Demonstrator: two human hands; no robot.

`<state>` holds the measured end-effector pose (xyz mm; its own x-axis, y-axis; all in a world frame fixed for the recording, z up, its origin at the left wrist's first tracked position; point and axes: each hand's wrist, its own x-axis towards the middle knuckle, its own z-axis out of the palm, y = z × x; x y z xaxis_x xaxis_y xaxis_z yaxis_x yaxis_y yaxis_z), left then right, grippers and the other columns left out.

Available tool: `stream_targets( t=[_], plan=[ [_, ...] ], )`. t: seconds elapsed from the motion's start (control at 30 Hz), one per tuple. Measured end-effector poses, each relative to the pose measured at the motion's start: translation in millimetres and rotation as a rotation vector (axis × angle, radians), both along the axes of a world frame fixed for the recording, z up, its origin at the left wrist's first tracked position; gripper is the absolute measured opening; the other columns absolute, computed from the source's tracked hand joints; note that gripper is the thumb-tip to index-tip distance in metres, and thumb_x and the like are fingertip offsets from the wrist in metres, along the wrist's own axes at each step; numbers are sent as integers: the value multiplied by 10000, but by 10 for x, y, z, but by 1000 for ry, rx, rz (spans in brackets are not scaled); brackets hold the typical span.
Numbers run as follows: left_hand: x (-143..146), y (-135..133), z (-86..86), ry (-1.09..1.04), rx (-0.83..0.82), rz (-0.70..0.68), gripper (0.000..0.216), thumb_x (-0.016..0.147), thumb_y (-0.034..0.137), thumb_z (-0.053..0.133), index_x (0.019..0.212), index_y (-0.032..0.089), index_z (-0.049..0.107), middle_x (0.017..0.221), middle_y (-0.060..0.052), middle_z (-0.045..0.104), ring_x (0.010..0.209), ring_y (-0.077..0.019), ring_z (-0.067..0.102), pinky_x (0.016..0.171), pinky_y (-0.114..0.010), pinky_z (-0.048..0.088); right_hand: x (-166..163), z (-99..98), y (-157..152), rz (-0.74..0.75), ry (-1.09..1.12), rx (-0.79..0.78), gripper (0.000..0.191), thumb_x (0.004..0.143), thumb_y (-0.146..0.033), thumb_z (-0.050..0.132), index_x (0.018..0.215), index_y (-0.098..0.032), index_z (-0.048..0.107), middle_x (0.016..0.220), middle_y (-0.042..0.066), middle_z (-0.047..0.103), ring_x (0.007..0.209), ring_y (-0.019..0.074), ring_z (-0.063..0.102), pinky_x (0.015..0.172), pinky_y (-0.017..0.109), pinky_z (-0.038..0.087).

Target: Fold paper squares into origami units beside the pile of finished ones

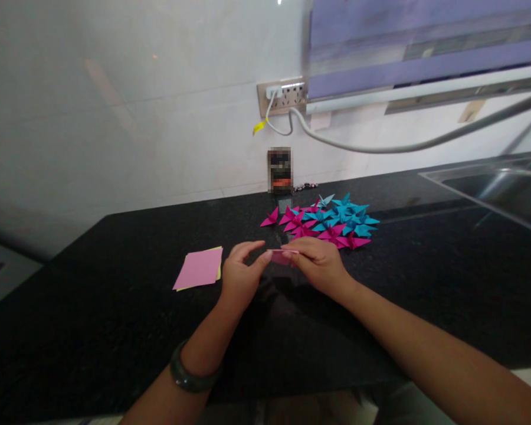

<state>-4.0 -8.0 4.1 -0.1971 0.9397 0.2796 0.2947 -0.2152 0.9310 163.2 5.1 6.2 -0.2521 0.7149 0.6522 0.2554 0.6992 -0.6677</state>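
Pinching pink paper (282, 257), left hand (241, 276) and right hand (323, 262) both, paper cranes (335, 231) just beyond, sheets (199, 269) leftward

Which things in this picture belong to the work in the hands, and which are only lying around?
Seem part of the work:
folded pink paper between left hand and right hand
square sheets
folded paper birds

Seem only lying around:
beaded-looking string
dark object by the wall, blurred

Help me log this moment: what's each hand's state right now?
Left hand: thumb at the small pink paper's left end; grip unclear.
Right hand: pinching its right end.
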Motion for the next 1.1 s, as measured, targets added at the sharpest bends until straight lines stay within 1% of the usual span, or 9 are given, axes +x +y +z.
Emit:
stream_targets(
  t=[0.07, 0.13, 0.3, 0.37, 0.53, 0.6, 0.7, 0.87, 1.1],
  plan=[
    [-3, 16, -2, -122, -107, 48, 306, 648, 406, 641, 779, 130, 655, 756, -62, 646, 707, -149, 582, 662, -256, 449, 2, 3, -10, -28, -122, 277, 152, 805, -192, 513, 841, -172, 659, 837, 65, 673, 773, 140, 610, 690, 258, 493],
    [3, 14, 3, -272, -276, -67, 346, 680, 458, 593, 699, 114, 627, 623, -40, 612, 572, -120, 554, 567, -240, 443, -13, -16, -20, -10, -260, 416, 168, 815, -162, 486, 844, -164, 651, 843, 71, 666, 774, 140, 600, 678, 248, 488],
    [7, -3, 31, -499, -364, -273, 253, 602, 345, 694, 600, 115, 587, 517, 24, 550, 468, -71, 499, 500, -198, 423, -76, -68, -73, 144, -461, 395, 153, 803, -148, 478, 805, -176, 629, 864, 59, 630, 777, 138, 559, 657, 246, 456],
    [-6, 5, 36, -515, -339, -245, 237, 589, 324, 703, 597, 117, 588, 492, 35, 536, 448, -66, 482, 486, -195, 414, -81, -60, -75, 170, -335, 305, 129, 779, -153, 502, 825, -175, 620, 896, 68, 607, 822, 142, 550, 688, 255, 454],
    [-14, -2, 17, -416, -366, -307, 223, 619, 324, 678, 665, 114, 621, 571, 1, 601, 527, -100, 538, 583, -246, 449, -37, -50, 54, -216, 172, -286, 213, 695, -327, 611, 813, -153, 577, 715, 28, 561, 614, 121, 517, 535, 246, 430],
    [-3, -19, 10, -339, -386, -362, 221, 630, 320, 667, 693, 110, 635, 585, -3, 603, 543, -102, 535, 578, -238, 438, -15, -73, 115, -113, 263, -536, 317, 669, -388, 625, 866, -145, 582, 713, 22, 583, 590, 115, 521, 523, 243, 424],
    [11, -37, 10, -241, -404, -417, 229, 640, 313, 652, 732, 103, 653, 612, -10, 604, 557, -100, 517, 547, -216, 407, 1, -120, 155, 57, 232, -655, 288, 647, -369, 645, 811, -134, 626, 680, 14, 611, 573, 102, 524, 540, 235, 418],
    [13, -31, 17, -226, -431, -422, 256, 664, 311, 613, 809, 106, 661, 648, -27, 610, 583, -116, 520, 551, -226, 399, -9, -145, 128, -10, 105, -503, 171, 677, -285, 623, 761, -140, 659, 701, 33, 650, 615, 125, 564, 583, 260, 445],
    [1, -10, 1, -277, -434, -367, 191, 655, 245, 595, 774, 110, 658, 599, -12, 599, 501, -86, 484, 492, -198, 354, 8, -120, 99, 118, -122, 54, 114, 754, -171, 569, 786, -175, 678, 793, 62, 656, 755, 141, 588, 693, 289, 469]
  ],
)
